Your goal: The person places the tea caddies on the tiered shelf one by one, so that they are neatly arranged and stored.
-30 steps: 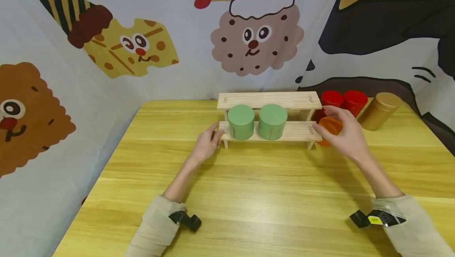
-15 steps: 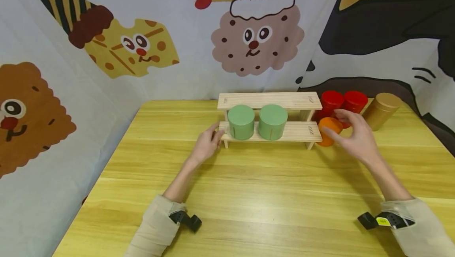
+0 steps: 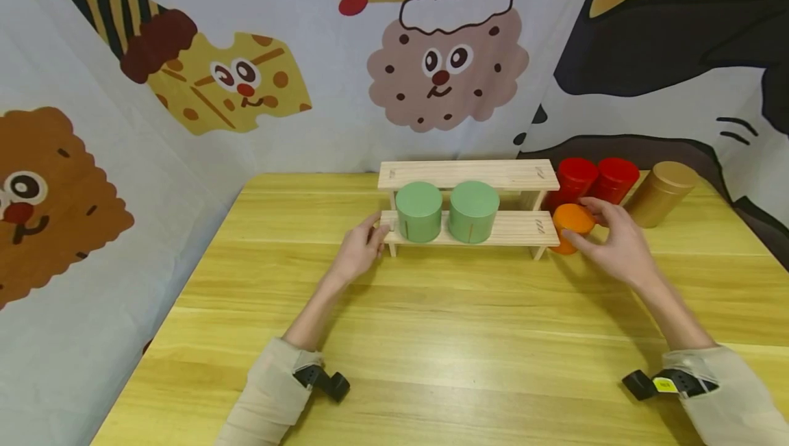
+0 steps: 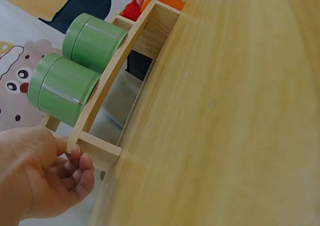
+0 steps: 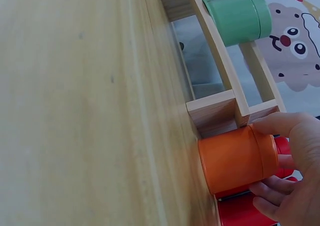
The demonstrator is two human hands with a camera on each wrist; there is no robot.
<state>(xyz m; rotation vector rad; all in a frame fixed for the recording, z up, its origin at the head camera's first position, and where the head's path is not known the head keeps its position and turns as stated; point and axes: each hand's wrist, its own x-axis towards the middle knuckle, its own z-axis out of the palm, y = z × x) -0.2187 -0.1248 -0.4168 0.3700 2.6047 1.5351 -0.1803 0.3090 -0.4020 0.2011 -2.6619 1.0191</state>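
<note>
A two-step wooden shelf (image 3: 518,228) stands against the back wall, with two green canisters (image 3: 418,212) (image 5: 239,16) side by side on its lower step. My left hand (image 3: 359,249) pinches the left end of that lower step between thumb and fingers, as the left wrist view (image 4: 55,173) shows. Just off the shelf's right end, an orange canister (image 5: 235,161) stands upright on the table. My right hand (image 3: 616,244) is round its lid, thumb on the near side and fingers behind, partly hidden by the canister.
Two red canisters (image 3: 577,173) (image 3: 618,175) stand behind the orange one, and a taller gold canister (image 3: 662,192) is to their right. A cloth printed with cartoon figures (image 3: 333,138) hangs along the back of the wooden table (image 3: 407,336).
My right hand has moved right and slightly down, off the shelf's right end, and its fingers have closed in round the orange canister. The left hand and the shelf stay where they were.
</note>
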